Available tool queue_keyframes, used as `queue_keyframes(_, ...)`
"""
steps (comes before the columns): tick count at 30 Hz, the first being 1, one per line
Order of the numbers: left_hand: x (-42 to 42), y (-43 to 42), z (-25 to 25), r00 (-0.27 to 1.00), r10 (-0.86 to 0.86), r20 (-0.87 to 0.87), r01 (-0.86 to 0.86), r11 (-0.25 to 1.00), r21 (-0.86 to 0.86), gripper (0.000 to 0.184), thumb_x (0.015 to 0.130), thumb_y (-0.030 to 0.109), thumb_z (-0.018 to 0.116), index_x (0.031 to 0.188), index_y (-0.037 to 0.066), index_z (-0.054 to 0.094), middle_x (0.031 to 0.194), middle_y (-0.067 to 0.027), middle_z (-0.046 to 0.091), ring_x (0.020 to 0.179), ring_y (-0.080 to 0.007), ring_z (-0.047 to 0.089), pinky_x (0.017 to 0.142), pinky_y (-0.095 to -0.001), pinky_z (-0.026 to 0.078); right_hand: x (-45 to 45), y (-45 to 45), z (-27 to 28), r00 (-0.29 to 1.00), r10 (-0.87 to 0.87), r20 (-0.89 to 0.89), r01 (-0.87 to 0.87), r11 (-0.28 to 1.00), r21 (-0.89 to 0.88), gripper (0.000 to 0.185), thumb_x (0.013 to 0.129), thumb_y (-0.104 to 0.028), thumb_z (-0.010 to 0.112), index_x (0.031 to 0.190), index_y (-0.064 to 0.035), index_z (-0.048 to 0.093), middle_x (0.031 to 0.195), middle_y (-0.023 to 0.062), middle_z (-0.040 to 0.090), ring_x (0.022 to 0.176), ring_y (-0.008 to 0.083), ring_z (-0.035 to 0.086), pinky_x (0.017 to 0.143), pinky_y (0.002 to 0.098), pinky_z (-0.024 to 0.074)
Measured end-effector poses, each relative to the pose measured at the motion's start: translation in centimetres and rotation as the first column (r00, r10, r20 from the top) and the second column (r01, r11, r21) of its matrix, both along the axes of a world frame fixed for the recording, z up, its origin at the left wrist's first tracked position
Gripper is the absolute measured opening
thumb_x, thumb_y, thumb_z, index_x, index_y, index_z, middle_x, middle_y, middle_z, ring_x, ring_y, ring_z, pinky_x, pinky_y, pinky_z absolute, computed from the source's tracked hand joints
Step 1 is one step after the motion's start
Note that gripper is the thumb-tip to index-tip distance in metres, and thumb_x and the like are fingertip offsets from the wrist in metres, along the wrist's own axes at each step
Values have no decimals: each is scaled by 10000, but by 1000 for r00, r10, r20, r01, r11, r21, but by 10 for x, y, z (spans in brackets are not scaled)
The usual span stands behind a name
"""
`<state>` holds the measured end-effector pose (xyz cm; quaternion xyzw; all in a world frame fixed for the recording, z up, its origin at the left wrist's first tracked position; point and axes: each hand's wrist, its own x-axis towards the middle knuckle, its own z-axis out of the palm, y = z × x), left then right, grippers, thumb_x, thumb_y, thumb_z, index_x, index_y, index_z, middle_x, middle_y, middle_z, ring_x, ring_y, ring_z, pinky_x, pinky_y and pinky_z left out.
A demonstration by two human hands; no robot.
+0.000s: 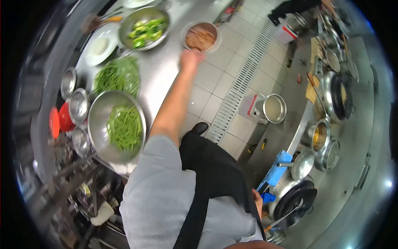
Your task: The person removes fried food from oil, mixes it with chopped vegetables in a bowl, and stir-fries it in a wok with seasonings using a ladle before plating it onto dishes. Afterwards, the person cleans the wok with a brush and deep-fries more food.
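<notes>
My left hand (192, 59) is stretched far forward and closed on the near rim of a round bowl (183, 38). The bowl holds brownish strips, likely meat (200, 38), a little blurred by motion. It is beside the edge of the steel counter (159, 74), with floor tiles showing behind. Low on the right, my right hand (258, 202) shows only in part beside my black apron, close to a blue object (268, 197); its fingers are mostly hidden.
On the counter stand a steel bowl of green beans (94, 124), a bag of greens (118, 76), a pan with broccoli (162, 31), a white plate (92, 58) and small steel bowls (78, 106). Along the right are a stove with woks (331, 95), pots and ladles. Another person's leg (290, 8) is at the top.
</notes>
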<state>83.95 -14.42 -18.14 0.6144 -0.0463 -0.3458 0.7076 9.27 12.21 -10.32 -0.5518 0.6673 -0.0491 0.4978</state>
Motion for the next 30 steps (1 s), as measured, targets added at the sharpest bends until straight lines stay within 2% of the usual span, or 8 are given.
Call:
queue_keyframes(6,-175,217,43,941,-182,-286,180,983,-35,172,910,119,703,857,52,553,767,-91,636,650,-227,698,593,-340,579,105,-111,2,973,233,0,-233,972,-14,451,968,-17,642,1412,-16,568,868,-1,611,702,73,556,610,235,466)
queue_keyframes(9,-211,335,51,949,-221,-223,231,973,16,158,919,114,698,863,43,568,790,-85,646,621,-199,692,572,-314,591,144,-170,-47,887,441,141,-433,898,-80,454,964,-22,647,1410,3,569,875,-7,603,705,66,530,617,228,456)
queue_keyframes(12,-224,442,75,984,-107,-145,128,981,147,134,930,102,684,888,21,584,802,-74,647,627,-176,688,567,-295,597,248,-193,-37,660,718,220,-657,694,-293,398,971,-79,653,1363,-16,623,792,-15,591,641,70,522,565,235,440)
queue_keyframes(14,-232,507,88,988,54,-145,-26,982,185,134,927,107,689,915,1,608,818,-78,656,649,-170,689,590,-298,605,322,-187,-18,551,832,67,-768,537,-349,388,976,-117,657,1347,-7,635,832,-13,605,700,72,540,618,228,465)
queue_keyframes(19,-245,636,109,904,428,-18,-418,892,173,97,947,78,668,922,8,606,821,-74,650,695,-162,694,609,-276,602,478,-46,76,308,910,276,-810,403,-426,372,935,-90,697,1294,-3,663,882,-8,619,784,85,545,723,248,481)
queue_keyframes(24,-243,738,94,750,661,35,-658,738,150,147,959,72,656,854,21,568,782,-80,636,664,-172,692,592,-274,592,568,153,121,-225,941,252,-860,-70,-505,436,925,-69,680,1358,-41,631,845,-16,589,755,71,523,706,235,469)
queue_keyframes(27,-240,795,82,712,702,23,-697,703,141,173,963,61,648,826,37,544,789,-69,623,661,-153,678,579,-270,593,622,269,120,-382,899,213,-822,-224,-524,540,884,-125,696,1415,-118,598,824,89,671,740,212,651,740,353,530)
queue_keyframes(30,-235,837,80,682,731,21,-727,673,136,171,960,57,650,828,39,543,790,-61,615,667,-140,671,584,-273,601,678,376,98,-472,881,39,-672,-331,-662,570,873,-138,685,1431,-139,568,957,179,705,894,380,677,822,454,537)
